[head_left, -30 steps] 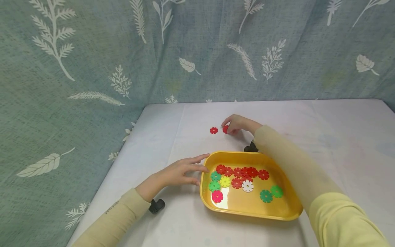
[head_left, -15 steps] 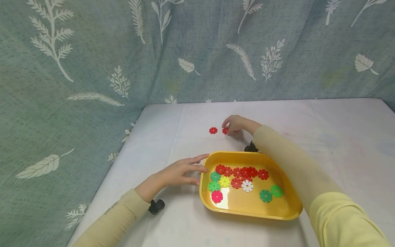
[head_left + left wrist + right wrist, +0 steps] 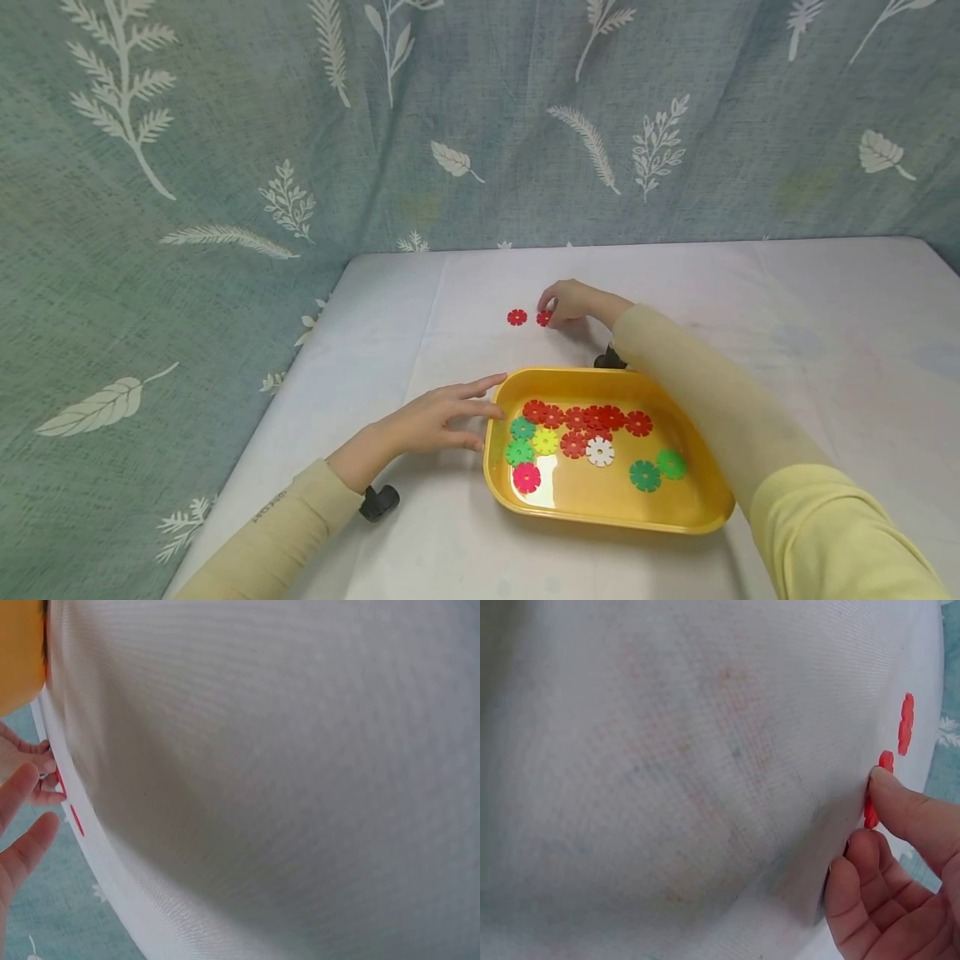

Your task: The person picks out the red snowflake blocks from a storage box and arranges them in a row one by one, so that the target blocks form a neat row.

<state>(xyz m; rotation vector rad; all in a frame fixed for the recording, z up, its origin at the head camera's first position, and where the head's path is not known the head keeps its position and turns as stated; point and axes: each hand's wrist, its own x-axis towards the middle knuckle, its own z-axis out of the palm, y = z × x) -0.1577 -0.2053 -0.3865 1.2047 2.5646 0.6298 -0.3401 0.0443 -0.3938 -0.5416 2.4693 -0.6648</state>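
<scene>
Sleeve (image 3: 307, 508) lettering (image 3: 270, 506) seemingly illegible; hands (image 3: 438, 417) (image 3: 573, 300) at tray (image 3: 592, 500), disc (image 3: 543, 318)

A notched red disc (image 3: 543, 319) touches the right hand (image 3: 576, 301); near it a second disc (image 3: 517, 317) lies flat, beyond the yellow tray (image 3: 585, 500) holding multicoloured discs (image 3: 573, 445).

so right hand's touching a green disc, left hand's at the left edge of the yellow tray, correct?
Not green: the right hand touches a red disc, per the right wrist view. The left hand is at the left edge of the yellow tray.
</scene>
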